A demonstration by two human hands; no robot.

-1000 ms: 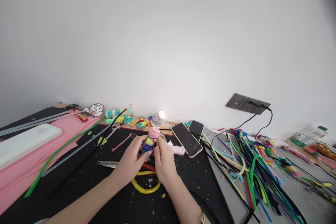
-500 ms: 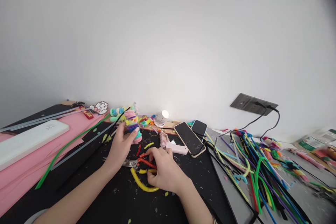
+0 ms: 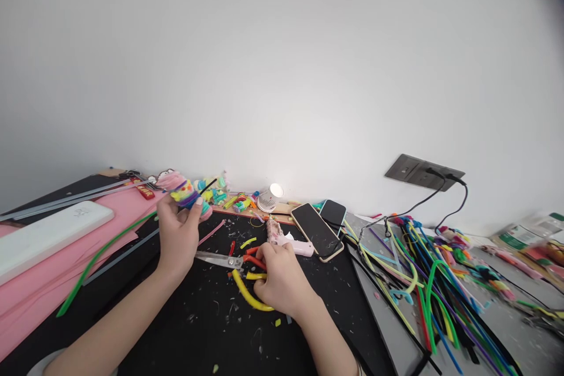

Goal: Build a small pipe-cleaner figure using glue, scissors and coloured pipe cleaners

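Note:
My left hand [image 3: 178, 235] is raised at the left of the black mat [image 3: 185, 329], closed round a small figure of coiled pipe cleaners [image 3: 185, 192] with a pink top and yellow, purple and pink bands. My right hand [image 3: 282, 279] rests on the mat with its fingers curled over the red and yellow handles of a pair of scissors [image 3: 229, 260], whose blades point left. A pink glue gun [image 3: 288, 241] lies just beyond the right hand.
Two phones [image 3: 317, 229] lie behind the glue gun. A heap of coloured pipe cleaners [image 3: 423, 282] covers the grey board on the right. Pink paper [image 3: 53, 270], a white box [image 3: 44, 235], long green and grey sticks and small finished figures [image 3: 215, 194] lie at left and back.
The left hand has carried the pipe-cleaner figure away to the left and up. The right hand let go of the figure, dropped to the mat and closed on the scissor handles.

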